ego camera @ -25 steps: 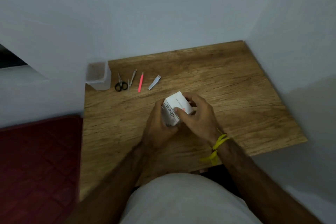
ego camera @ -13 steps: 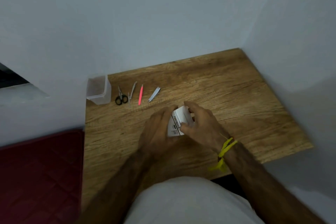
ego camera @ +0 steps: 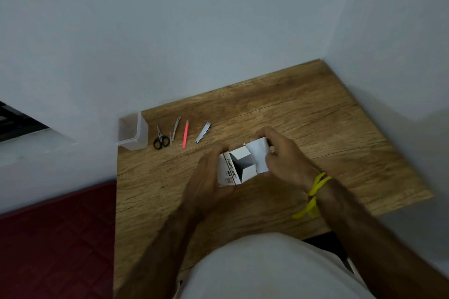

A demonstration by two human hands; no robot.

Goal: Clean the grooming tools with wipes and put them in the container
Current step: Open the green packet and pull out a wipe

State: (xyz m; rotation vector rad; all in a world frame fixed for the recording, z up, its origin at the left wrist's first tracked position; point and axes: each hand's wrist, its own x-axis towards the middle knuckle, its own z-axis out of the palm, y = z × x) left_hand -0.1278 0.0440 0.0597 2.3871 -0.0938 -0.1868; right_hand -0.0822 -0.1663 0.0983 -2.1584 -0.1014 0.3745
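Note:
A small white cardboard box [ego camera: 233,171] sits between my hands near the middle of the wooden table [ego camera: 315,128], its top open. My left hand [ego camera: 209,177] grips the box's left side. My right hand [ego camera: 284,155] holds the box's white lid flap, folded back to the right. At the table's far left lie small black-handled scissors [ego camera: 160,139], metal tweezers [ego camera: 174,132], a pink stick tool [ego camera: 185,133] and a silver nail clipper [ego camera: 202,132]. A clear plastic container [ego camera: 132,132] stands at the far left corner.
Pale walls close the table at the back and right. A dark red mat [ego camera: 53,238] covers the floor on the left. A yellow band [ego camera: 313,194] circles my right wrist. My white-clad lap [ego camera: 267,267] meets the near edge.
The box was closed and turned in both hands before; now its lid flap is pulled open to the right, showing the inside. The view has tilted.

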